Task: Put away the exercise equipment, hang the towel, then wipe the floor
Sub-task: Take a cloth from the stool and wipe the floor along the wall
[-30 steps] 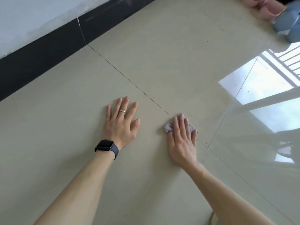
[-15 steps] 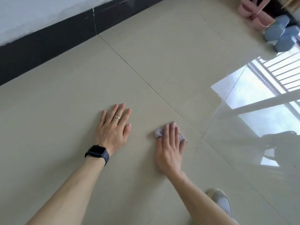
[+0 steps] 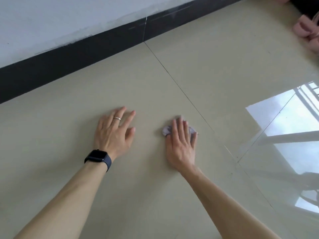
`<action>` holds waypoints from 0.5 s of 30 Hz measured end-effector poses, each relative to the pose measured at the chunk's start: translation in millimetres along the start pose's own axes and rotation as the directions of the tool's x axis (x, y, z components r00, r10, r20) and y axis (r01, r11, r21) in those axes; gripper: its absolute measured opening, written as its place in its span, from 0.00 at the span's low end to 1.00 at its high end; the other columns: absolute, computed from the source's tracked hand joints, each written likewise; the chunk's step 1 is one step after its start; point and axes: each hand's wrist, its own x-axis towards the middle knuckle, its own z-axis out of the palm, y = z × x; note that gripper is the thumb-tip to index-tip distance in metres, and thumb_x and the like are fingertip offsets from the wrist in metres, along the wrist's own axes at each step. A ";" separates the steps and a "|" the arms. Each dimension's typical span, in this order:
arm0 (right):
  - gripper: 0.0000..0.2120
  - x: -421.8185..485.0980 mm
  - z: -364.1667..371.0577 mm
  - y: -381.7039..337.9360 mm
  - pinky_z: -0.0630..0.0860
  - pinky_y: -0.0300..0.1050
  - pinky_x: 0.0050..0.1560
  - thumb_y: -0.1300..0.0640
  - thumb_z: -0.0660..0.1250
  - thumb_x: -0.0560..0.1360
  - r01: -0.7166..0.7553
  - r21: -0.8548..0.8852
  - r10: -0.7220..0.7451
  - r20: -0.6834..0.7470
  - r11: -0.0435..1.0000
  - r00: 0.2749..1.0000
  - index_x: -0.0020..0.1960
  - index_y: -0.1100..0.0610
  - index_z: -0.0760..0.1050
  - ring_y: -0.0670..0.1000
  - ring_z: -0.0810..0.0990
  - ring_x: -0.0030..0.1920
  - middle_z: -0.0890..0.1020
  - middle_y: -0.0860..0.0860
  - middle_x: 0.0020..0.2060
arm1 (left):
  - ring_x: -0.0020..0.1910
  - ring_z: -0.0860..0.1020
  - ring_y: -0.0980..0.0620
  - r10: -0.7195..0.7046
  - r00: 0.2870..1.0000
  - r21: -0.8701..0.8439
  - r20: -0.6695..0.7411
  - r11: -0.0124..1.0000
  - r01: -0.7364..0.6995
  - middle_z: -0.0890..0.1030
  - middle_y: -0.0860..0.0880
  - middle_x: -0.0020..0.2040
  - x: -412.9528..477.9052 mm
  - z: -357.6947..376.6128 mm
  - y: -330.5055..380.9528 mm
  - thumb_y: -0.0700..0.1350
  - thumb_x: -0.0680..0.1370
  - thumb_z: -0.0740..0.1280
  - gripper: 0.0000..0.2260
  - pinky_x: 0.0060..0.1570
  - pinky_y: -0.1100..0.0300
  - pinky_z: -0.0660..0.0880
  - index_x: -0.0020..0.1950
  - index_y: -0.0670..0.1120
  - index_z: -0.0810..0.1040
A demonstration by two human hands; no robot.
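The cloth (image 3: pixel 166 131), a small crumpled pale purple rag, is seen from the head camera on the beige tiled floor (image 3: pixel 215 62), a little right of the middle of the view. It is pressed against the tile under the right hand (image 3: pixel 181 147), whose fingers are laid straight and close together across it, not curled round it. Only the edges of the rag are left showing, to the left of the fingers and just past the fingertips. The left hand (image 3: pixel 113 135) is laid palm down on the bare tile near by, apart from the cloth, with its fingers straight and spread and nothing held. A silver ring (image 3: pixel 117 118) is worn on one finger and a dark watch (image 3: pixel 98 157) on the wrist. Both forearms are stretched forward from the lower edge. A thin grout line (image 3: pixel 172 78) is seen running from the black baseboard (image 3: pixel 69 61) down past the right of the cloth, and a white wall (image 3: pixel 51 18) is seen above the baseboard. A bright window reflection (image 3: pixel 284 118) is thrown on the glossy tile at the right, and pink slippers (image 3: pixel 305 30) are cut off by the top right corner.
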 end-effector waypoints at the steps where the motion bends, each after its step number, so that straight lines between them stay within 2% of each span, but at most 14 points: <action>1: 0.26 -10.5 4.0 -5.7 0.38 0.55 0.78 0.46 0.48 0.85 0.295 -0.065 -0.291 0.066 0.953 0.954 0.81 0.47 0.50 0.46 0.42 0.80 0.46 0.45 0.81 | 0.72 0.68 0.42 -0.058 0.998 0.028 0.037 0.998 0.057 0.67 0.46 0.76 6.2 -4.0 -13.5 0.60 0.77 0.60 0.28 0.66 0.40 0.64 0.76 0.54 0.68; 2: 0.25 -8.2 2.7 -4.0 0.41 0.53 0.79 0.46 0.49 0.85 0.518 -0.097 -0.504 0.134 0.850 0.853 0.81 0.48 0.54 0.46 0.45 0.80 0.50 0.45 0.81 | 0.76 0.63 0.43 -0.108 0.991 0.057 0.073 0.993 0.104 0.62 0.46 0.79 10.5 -6.6 -27.7 0.64 0.76 0.58 0.31 0.70 0.38 0.59 0.78 0.55 0.63; 3: 0.25 9.1 -3.2 1.8 0.43 0.53 0.79 0.45 0.50 0.85 0.632 -0.101 -0.612 0.172 0.768 0.772 0.81 0.48 0.56 0.46 0.47 0.80 0.52 0.45 0.81 | 0.78 0.57 0.45 -0.154 0.983 0.081 0.097 0.986 0.146 0.58 0.47 0.81 12.6 -8.8 -41.2 0.68 0.76 0.55 0.34 0.72 0.38 0.53 0.80 0.57 0.58; 4: 0.25 30.8 -8.7 9.2 0.46 0.54 0.79 0.45 0.50 0.85 0.639 -0.121 -0.618 0.171 0.759 0.767 0.80 0.47 0.56 0.46 0.47 0.80 0.53 0.45 0.81 | 0.80 0.52 0.47 -0.199 0.974 0.096 0.109 0.977 0.189 0.53 0.49 0.82 13.2 -10.6 -52.1 0.70 0.75 0.52 0.35 0.74 0.38 0.48 0.80 0.58 0.54; 5: 0.25 54.5 -13.6 13.9 0.47 0.55 0.79 0.44 0.50 0.84 0.558 -0.142 -0.541 0.142 0.818 0.829 0.81 0.46 0.54 0.45 0.46 0.80 0.52 0.44 0.81 | 0.80 0.49 0.49 -0.244 0.963 0.104 0.114 0.967 0.232 0.50 0.50 0.82 13.0 -12.0 -60.3 0.71 0.75 0.49 0.36 0.75 0.38 0.46 0.81 0.59 0.50; 7: 0.27 102.1 -25.8 13.4 0.42 0.57 0.79 0.43 0.47 0.84 0.159 -0.069 -0.155 0.064 0.985 0.986 0.81 0.45 0.48 0.44 0.42 0.80 0.46 0.42 0.81 | 0.80 0.46 0.51 -0.302 0.946 0.108 0.117 0.951 0.290 0.46 0.52 0.82 12.8 -12.1 -68.0 0.72 0.75 0.46 0.35 0.75 0.38 0.45 0.80 0.61 0.46; 8: 0.27 121.1 -28.6 8.2 0.39 0.58 0.78 0.44 0.46 0.84 -0.062 0.004 0.062 0.039 0.998 0.997 0.82 0.45 0.45 0.44 0.40 0.80 0.44 0.43 0.81 | 0.80 0.46 0.51 -0.315 0.942 0.105 0.117 0.947 0.304 0.45 0.53 0.82 12.8 -11.6 -68.4 0.72 0.75 0.45 0.35 0.75 0.38 0.45 0.80 0.62 0.46; 9: 0.28 132.1 -28.0 -1.0 0.37 0.59 0.78 0.44 0.45 0.84 -0.228 0.052 0.227 0.021 0.972 0.974 0.82 0.46 0.43 0.45 0.39 0.80 0.42 0.43 0.81 | 0.80 0.46 0.52 -0.318 0.941 0.094 0.119 0.947 0.308 0.45 0.54 0.82 13.1 -11.1 -67.9 0.72 0.76 0.45 0.34 0.75 0.38 0.45 0.80 0.63 0.46; 10: 0.28 136.9 -23.0 -14.2 0.35 0.60 0.77 0.45 0.44 0.84 -0.306 0.071 0.305 0.015 0.950 0.952 0.82 0.46 0.41 0.45 0.37 0.79 0.40 0.44 0.81 | 0.80 0.46 0.52 -0.322 0.939 0.083 0.122 0.946 0.313 0.45 0.55 0.82 14.4 -11.3 -67.6 0.71 0.76 0.45 0.33 0.75 0.38 0.45 0.80 0.63 0.46; 11: 0.28 133.6 -17.5 -28.8 0.34 0.60 0.77 0.45 0.44 0.84 -0.292 0.067 0.290 0.027 0.954 0.957 0.81 0.46 0.41 0.45 0.36 0.79 0.39 0.44 0.81 | 0.80 0.46 0.53 -0.326 0.937 0.074 0.126 0.945 0.318 0.45 0.55 0.82 15.3 -12.1 -67.0 0.70 0.76 0.46 0.33 0.75 0.38 0.45 0.80 0.63 0.46; 12: 0.28 123.4 -12.9 -43.7 0.33 0.59 0.77 0.45 0.44 0.84 -0.169 0.040 0.167 0.050 0.985 0.985 0.81 0.46 0.41 0.45 0.35 0.79 0.39 0.44 0.80 | 0.80 0.46 0.53 -0.327 0.937 0.068 0.125 0.945 0.320 0.45 0.55 0.82 15.6 -13.3 -66.5 0.70 0.77 0.46 0.32 0.75 0.38 0.46 0.80 0.63 0.47; 13: 0.27 109.7 -7.7 -54.9 0.33 0.57 0.76 0.45 0.44 0.84 0.063 0.000 -0.063 0.089 0.998 0.994 0.82 0.46 0.42 0.45 0.36 0.79 0.40 0.44 0.81 | 0.80 0.47 0.53 -0.326 0.938 0.064 0.121 0.945 0.320 0.46 0.55 0.82 15.4 -14.4 -65.9 0.69 0.77 0.47 0.32 0.76 0.38 0.46 0.80 0.63 0.48; 14: 0.27 94.6 -5.2 -60.3 0.34 0.56 0.77 0.45 0.45 0.85 0.347 -0.034 -0.338 0.160 0.937 0.928 0.82 0.47 0.45 0.45 0.37 0.79 0.42 0.44 0.81 | 0.80 0.47 0.52 -0.323 0.939 0.061 0.118 0.946 0.318 0.46 0.55 0.82 14.2 -15.0 -65.2 0.68 0.77 0.48 0.32 0.76 0.38 0.47 0.80 0.62 0.49; 15: 0.26 89.8 -5.3 -57.3 0.36 0.55 0.78 0.45 0.46 0.85 0.580 -0.064 -0.551 0.241 0.812 0.799 0.82 0.47 0.48 0.45 0.39 0.80 0.45 0.44 0.81 | 0.80 0.48 0.52 -0.324 0.939 0.060 0.118 0.946 0.318 0.47 0.55 0.82 14.0 -15.4 -64.9 0.67 0.77 0.49 0.32 0.76 0.37 0.47 0.80 0.62 0.50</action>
